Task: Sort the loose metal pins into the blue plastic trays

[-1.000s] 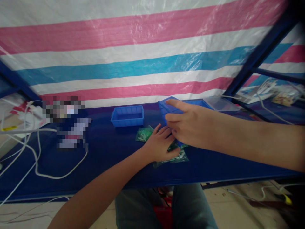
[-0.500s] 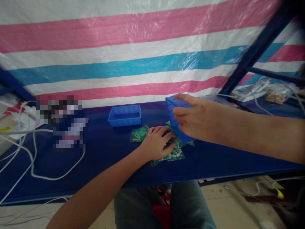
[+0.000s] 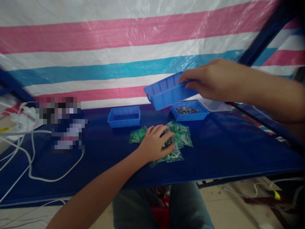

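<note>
Left hand [image 3: 154,144] palm down on pile of green-tinted clear plastic bags [image 3: 186,136], the landmark, on dark blue tabletop [image 3: 214,156]. Its fingers curve over small dark metal pieces [image 3: 168,140] atop the pile; cannot tell if they grip any. Right hand [image 3: 202,79] has thumb and fingers pinched on the edge of a blue rectangular plastic bin [image 3: 164,93], tilted, in the air above and behind the pile. Blue bin of metal pieces [image 3: 192,117] sits just behind the pile, to its right; second blue bin [image 3: 126,122] behind it, to its left. White cables [image 3: 33,152] well left of the pile.
</note>
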`<move>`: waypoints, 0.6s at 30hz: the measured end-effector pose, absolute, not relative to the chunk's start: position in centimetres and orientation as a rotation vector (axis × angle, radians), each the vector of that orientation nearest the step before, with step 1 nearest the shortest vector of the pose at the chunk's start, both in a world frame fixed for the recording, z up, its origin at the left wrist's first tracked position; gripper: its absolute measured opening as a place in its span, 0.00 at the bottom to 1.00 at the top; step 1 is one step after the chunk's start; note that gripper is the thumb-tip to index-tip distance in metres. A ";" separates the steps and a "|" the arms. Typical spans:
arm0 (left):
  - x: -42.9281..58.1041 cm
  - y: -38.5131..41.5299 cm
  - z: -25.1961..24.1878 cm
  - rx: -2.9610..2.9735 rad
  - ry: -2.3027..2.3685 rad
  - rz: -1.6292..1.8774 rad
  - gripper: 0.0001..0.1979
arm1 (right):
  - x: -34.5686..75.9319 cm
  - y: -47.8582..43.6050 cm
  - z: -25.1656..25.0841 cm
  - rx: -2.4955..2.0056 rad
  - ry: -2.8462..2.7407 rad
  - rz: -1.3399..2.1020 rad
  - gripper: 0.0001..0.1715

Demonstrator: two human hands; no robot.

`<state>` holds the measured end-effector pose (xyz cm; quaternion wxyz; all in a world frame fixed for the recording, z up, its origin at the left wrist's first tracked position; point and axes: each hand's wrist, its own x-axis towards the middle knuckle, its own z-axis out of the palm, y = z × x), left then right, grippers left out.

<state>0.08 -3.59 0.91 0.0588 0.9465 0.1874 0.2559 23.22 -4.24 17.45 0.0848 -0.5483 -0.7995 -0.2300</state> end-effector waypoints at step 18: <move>-6.9 3.0 2.1 2.836 1.724 0.642 0.16 | 17.8 3.1 4.2 -2.054 -2.292 -0.263 0.16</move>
